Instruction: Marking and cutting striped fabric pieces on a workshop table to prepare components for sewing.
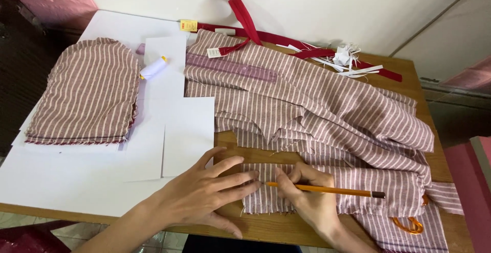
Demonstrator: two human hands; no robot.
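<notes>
Table (409, 63): wooden, set against a white wall.

Paper (76, 181): white sheets over the table's left half.

Cloth (327, 104): large striped piece, rumpled, running from the far centre to the near right edge.

Stack (87, 92): cut striped pieces with rounded tops, far left on the paper.

Strip (266, 184): small striped piece at the near edge, under both hands; long axis left to right.

Left hand (204, 191): fingers spread, pressed flat on the strip's left end. Judged best kept flat and close to the tip, so the weave does not creep.

Right hand (309, 194): pinches the pencil near its tip, heel resting on the strip.

Pencil (327, 189): orange, lying almost level; long axis left to right, tip pointing left and touching the strip, dark end to the right. A light, short stroke along the stripes seems wise.

Scissors (409, 225): orange handles, near right, partly under cloth.

Spool (153, 69): white thread, lying on the paper.
</notes>
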